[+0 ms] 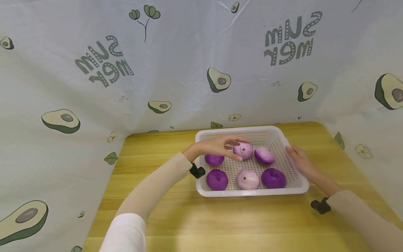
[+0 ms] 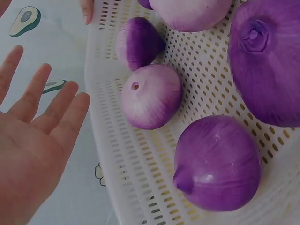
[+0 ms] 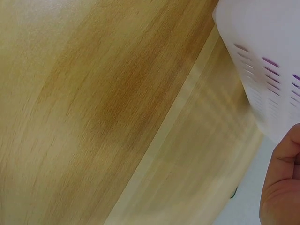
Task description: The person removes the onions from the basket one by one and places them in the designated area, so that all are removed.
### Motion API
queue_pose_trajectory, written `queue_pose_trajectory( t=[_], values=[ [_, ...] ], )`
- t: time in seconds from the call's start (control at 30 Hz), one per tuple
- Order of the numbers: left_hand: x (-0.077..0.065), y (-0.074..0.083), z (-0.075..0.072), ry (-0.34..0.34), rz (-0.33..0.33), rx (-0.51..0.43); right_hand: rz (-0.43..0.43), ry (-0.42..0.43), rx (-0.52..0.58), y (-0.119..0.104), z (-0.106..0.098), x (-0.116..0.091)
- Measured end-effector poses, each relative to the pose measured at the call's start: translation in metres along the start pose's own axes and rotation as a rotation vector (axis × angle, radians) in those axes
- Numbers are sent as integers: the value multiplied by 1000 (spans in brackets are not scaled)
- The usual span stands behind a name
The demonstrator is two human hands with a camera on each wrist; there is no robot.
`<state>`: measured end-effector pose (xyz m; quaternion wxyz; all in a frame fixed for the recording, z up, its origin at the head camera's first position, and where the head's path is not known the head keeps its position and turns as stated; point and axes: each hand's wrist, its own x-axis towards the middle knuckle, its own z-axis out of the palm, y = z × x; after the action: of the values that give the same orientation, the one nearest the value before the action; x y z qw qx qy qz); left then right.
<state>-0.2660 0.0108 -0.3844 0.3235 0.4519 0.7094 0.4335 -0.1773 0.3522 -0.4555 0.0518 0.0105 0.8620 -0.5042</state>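
Observation:
Several purple onions sit in a white plastic basket (image 1: 252, 192) with slotted walls. My left hand (image 1: 214, 146) is over the basket's back left part, fingers spread and holding nothing. Near its fingertips is a pale onion (image 1: 244, 150); a purple onion (image 1: 214, 160) lies partly under the hand. In the left wrist view the palm (image 2: 33, 154) and straight fingers show apart from the onions. At the basket's right side, my right hand (image 1: 303, 162) grips the rim. The right wrist view shows only part of that hand (image 3: 281, 183) by the outer wall.
The basket stands on a wood-grain table (image 1: 239, 224), towards its back edge. A pale curtain (image 1: 189, 52) printed with avocados hangs behind the table and along both sides. In the front row are a dark purple onion (image 1: 217, 180), a pale onion (image 1: 248, 180) and another purple onion (image 1: 273, 178).

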Motion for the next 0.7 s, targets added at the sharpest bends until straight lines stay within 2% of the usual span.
queue_pose_trajectory(
  t=[0.1,0.27,0.43,0.7],
  values=[
    [13,-5,6,-66,5,4,9,1,-6,1,0,1],
    [29,-12,17,-165,53,-25,9,-15,-11,2,0,1],
    [39,-18,24,-199,59,-19,4,-23,-4,2,0,1],
    [52,-30,37,-242,15,-12,12,-9,3,5,-1,3]
  ],
)
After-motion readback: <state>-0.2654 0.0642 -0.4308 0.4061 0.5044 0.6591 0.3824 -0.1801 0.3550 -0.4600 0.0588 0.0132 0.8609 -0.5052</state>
